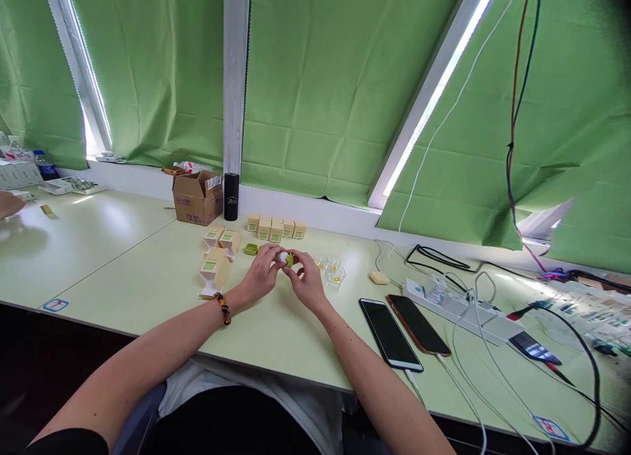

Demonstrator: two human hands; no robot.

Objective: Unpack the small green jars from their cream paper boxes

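A pale green flat-topped table spreads under and around the fingers. Beyond them, far to the left, stands a brown open cardboard box. The left hand and right hand face each other, fingertips drawn in narrow on one thing between them. Nearer the body, right of the right fingers, lies a black slab phone with white edges. Small beige paper cartons with green labels sit left of the left fingers; clear rounded cups stand just right of the right ones. Between the fingertips is a small rounded white-and-green object; whether its parts are joined I cannot tell. The step seems to be adjusting it by hand, which calls for a light, even pinch from both sides
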